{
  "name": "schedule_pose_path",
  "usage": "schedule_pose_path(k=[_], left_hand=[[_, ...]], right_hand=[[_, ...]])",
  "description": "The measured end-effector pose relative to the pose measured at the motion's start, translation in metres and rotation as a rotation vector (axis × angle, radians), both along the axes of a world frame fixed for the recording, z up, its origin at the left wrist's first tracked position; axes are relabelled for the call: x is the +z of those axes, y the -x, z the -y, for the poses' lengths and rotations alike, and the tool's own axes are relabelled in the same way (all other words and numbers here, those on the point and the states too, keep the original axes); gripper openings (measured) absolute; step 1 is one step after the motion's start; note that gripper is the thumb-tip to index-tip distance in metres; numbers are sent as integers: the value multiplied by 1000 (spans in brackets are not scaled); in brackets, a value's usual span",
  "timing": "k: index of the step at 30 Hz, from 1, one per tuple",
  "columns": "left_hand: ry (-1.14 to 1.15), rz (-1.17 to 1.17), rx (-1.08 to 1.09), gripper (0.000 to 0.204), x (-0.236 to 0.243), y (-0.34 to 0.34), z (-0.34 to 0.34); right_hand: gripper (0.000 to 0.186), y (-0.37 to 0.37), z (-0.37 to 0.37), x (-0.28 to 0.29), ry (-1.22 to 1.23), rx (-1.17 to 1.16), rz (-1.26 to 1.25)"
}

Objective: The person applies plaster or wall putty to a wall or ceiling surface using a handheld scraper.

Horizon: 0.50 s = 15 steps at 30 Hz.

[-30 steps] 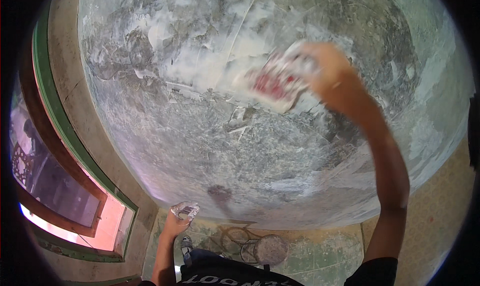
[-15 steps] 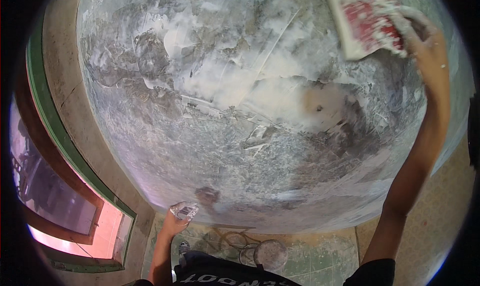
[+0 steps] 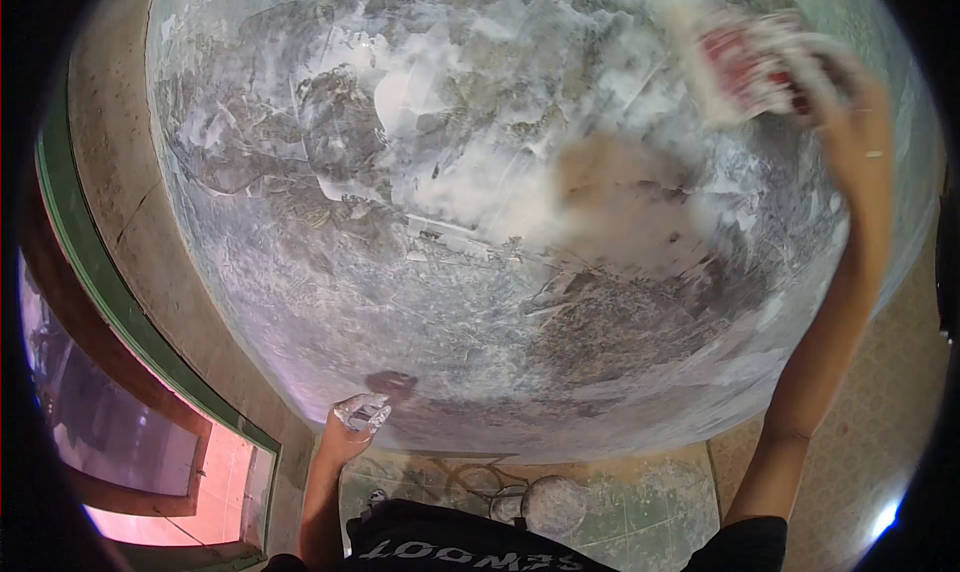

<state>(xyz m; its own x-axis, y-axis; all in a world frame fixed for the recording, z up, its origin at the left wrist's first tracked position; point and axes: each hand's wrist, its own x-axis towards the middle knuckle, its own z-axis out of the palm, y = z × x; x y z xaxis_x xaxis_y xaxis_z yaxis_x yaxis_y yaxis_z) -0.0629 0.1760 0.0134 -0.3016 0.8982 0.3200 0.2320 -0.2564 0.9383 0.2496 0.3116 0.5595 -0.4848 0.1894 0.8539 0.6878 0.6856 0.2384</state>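
My right hand (image 3: 835, 87) is raised at the upper right, closed round a red putty spreader (image 3: 728, 64) with a pale blade. White paste is smeared over the spreader and my fingers; both are blurred by motion. The blade is at the grey wall (image 3: 450, 312), but whether it touches cannot be told. Streaks and patches of white paste (image 3: 405, 97) cover the wall's upper part. Low on the left, my left hand (image 3: 355, 417) is held near the wall, its paste-coated fingers curved and apart, with nothing visible between them.
At the left stands a green and brown window frame (image 3: 130, 317) beside a bare concrete strip (image 3: 110, 157). Below me, a round, paste-stained container (image 3: 553, 505) rests on green floor tiles (image 3: 640, 517). A brown patterned surface (image 3: 870, 392) lies at the right.
My view has shifted, so the wall marks sit further right in the picture. The spreader has moved left across the wall, and its brown shadow looks larger. My left hand stays low near the wall.
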Motion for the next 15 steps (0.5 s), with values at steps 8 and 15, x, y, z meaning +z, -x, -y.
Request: schedule_pose_path(k=[8,15], left_hand=[[51,-17,-5,25,3,35,-6],[75,-44,10,22,3,63,2]], right_hand=[[24,92,7,-107,274,104,252],[27,85,-15,-93,160,43,146]])
